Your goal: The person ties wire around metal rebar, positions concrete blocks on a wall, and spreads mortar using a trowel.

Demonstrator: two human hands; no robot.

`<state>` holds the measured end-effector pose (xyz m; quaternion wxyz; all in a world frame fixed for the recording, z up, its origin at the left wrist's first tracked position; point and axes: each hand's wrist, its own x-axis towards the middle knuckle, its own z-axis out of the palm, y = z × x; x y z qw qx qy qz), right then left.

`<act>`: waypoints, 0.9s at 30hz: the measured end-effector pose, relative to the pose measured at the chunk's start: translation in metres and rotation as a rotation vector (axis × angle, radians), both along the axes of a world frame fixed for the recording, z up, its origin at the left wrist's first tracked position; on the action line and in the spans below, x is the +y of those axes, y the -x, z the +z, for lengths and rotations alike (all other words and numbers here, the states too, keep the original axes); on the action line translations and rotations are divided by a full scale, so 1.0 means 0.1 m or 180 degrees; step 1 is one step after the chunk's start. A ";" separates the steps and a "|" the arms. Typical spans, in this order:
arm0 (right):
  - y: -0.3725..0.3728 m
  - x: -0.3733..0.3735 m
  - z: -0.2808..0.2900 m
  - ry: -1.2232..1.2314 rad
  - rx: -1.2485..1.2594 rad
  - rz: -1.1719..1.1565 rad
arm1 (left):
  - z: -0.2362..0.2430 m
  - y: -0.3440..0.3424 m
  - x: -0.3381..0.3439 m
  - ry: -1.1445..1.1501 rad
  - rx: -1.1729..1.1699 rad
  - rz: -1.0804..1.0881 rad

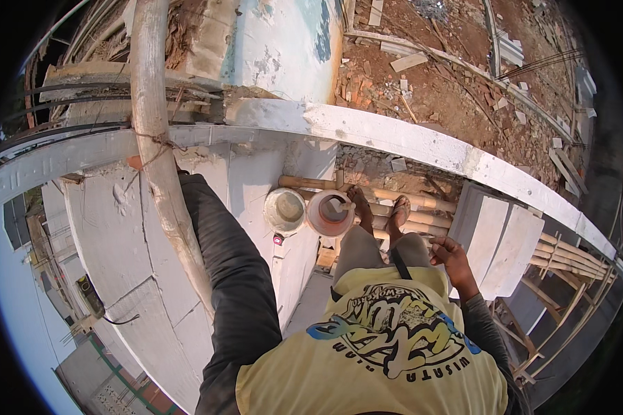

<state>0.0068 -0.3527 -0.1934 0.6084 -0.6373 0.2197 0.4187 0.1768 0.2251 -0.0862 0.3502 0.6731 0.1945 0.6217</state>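
**High on the scaffold, beside the white wall**

The person's right hand sits right of centre, fingers curled loosely near the hip, seemingly grasping nothing, though the fisheye view blurs this; the left arm's dark sleeve runs up the middle-left toward a pale wooden pole, the left hand itself hidden behind it, so its grip cannot be told; two buckets stand at centre on bamboo poles, a white bucket touching an orange bucket, just beside the sandalled feet.
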 end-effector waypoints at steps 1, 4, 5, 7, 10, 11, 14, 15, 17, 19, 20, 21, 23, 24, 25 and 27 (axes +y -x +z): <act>0.16 -0.17 -0.20 0.0256 -0.0004 -0.0272 | -0.01 -0.01 -0.01 0.0008 0.0011 -0.0017; 0.57 -0.67 -0.66 0.0845 0.0118 -0.0254 | 0.05 0.05 0.01 0.0012 0.0052 0.0010; 0.70 -0.86 -0.76 0.0959 0.0288 -0.0326 | 0.05 0.06 0.01 0.0036 0.0052 0.0015; 0.99 -1.22 -0.88 0.1195 0.0613 -0.0480 | 0.02 0.08 -0.01 0.0085 0.0054 0.0009; 1.33 -1.56 -0.87 0.1313 0.0729 -0.0834 | -0.05 0.05 -0.05 0.0222 0.0043 -0.0038; 1.38 -1.62 -0.89 0.1297 0.0760 -0.0944 | -0.03 0.04 -0.05 0.0273 0.0034 -0.0045; 1.34 -1.60 -0.76 0.1357 0.0757 -0.1144 | -0.02 -0.02 -0.05 0.0368 0.0035 -0.0075; 1.26 -1.48 -0.68 0.1286 0.0631 -0.1171 | -0.01 -0.07 -0.02 0.0411 0.0036 -0.0095; 1.08 -1.36 -0.55 0.1150 0.0340 -0.1237 | 0.07 -0.20 0.07 0.0487 0.0035 -0.0150; 0.89 -1.26 -0.49 0.0997 0.0068 -0.1214 | 0.03 -0.34 0.05 0.0575 0.0004 -0.0207; 0.83 -1.24 -0.47 0.0992 -0.0105 -0.1140 | -0.03 -0.40 -0.01 0.0622 0.0001 -0.0250; 0.68 -1.13 -0.39 0.0998 -0.0211 -0.1078 | 0.02 -0.36 0.04 0.0619 -0.0010 -0.0232; 0.49 -1.00 -0.26 0.0992 -0.0442 -0.0964 | 0.00 -0.27 0.12 0.0680 -0.0036 -0.0226; 0.43 -0.96 -0.22 0.0967 -0.0517 -0.0950 | 0.00 -0.22 0.17 0.0698 -0.0055 -0.0224; 0.40 -0.94 -0.19 0.0935 -0.0577 -0.0912 | -0.01 -0.16 0.22 0.0697 -0.0051 -0.0226; 0.47 -0.97 -0.20 0.0974 -0.0489 -0.1048 | -0.03 -0.14 0.24 0.0691 -0.0084 -0.0270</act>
